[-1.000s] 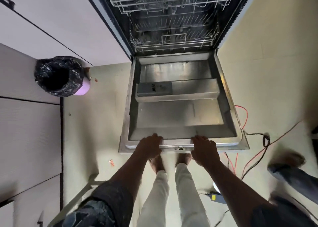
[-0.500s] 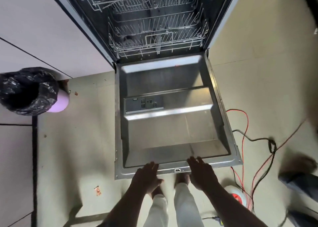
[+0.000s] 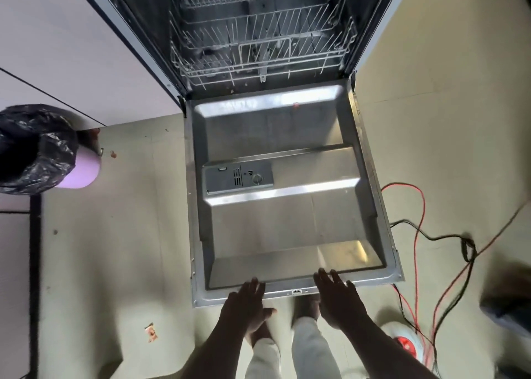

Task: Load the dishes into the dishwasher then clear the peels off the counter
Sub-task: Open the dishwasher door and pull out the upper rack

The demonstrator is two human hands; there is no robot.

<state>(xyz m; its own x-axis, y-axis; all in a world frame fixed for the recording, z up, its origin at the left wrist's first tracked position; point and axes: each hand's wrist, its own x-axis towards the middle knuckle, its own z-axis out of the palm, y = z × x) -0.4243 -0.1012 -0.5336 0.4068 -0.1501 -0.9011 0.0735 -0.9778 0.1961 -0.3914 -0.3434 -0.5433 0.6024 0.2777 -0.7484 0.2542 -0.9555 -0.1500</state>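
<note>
Kitchen floor [image 3: 115,249], bin [image 3: 37,149] far left | dishwasher door [image 3: 287,226] lies open, racks [image 3: 258,48] bare | left hand [image 3: 244,304], right hand [image 3: 339,301] spread at its near edge, holding nothing | dishes, peels unseen; loading not begun

Soft, moderate light is filling the scene; its source is not showing. The floor [image 3: 431,105] is looking brighter at the upper right and duller toward the left. The steel dishwasher door [image 3: 287,229] is catching glare: bright bands are shining along its far edge, along its middle ridge and in its near right corner. The wire racks [image 3: 258,62] are showing only as pale lines against deep shade. The left hand [image 3: 244,304] and the right hand [image 3: 337,301] are appearing as dark silhouettes, with slightly blurred fingers [image 3: 333,278]. The wide lens is bending straight lines near the borders, and a dark shape [image 3: 505,301] at the right border is smearing out of focus.
</note>
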